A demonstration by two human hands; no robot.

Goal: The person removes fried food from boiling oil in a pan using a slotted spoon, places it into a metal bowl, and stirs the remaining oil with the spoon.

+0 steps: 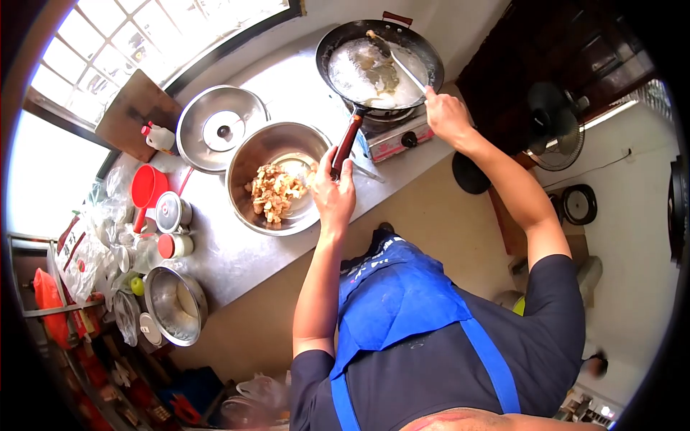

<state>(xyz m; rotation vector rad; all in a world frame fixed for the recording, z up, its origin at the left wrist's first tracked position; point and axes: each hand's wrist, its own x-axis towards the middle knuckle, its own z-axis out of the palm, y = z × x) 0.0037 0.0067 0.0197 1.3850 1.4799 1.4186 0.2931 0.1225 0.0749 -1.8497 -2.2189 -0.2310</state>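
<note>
A black wok [324,72] with pale, foamy liquid in it sits on a gas stove [392,147]. My left hand [333,190] is closed around its dark red-brown handle [348,146]. My right hand [448,117] grips the light handle of a long-handled ladle [408,71], whose head lies in the wok with a bit of brown food near it. The head is partly hidden by the liquid. Just left of my left hand stands a wide steel bowl [241,154] holding a pile of light brown food pieces [273,192].
A second steel basin [194,115] stands behind the bowl. Along the counter's left are a red ladle-shaped scoop [149,185], a lidded pot [172,212], a red-lidded jar [176,246], plastic bags and another steel bowl [172,305]. A standing fan [557,136] is at the right.
</note>
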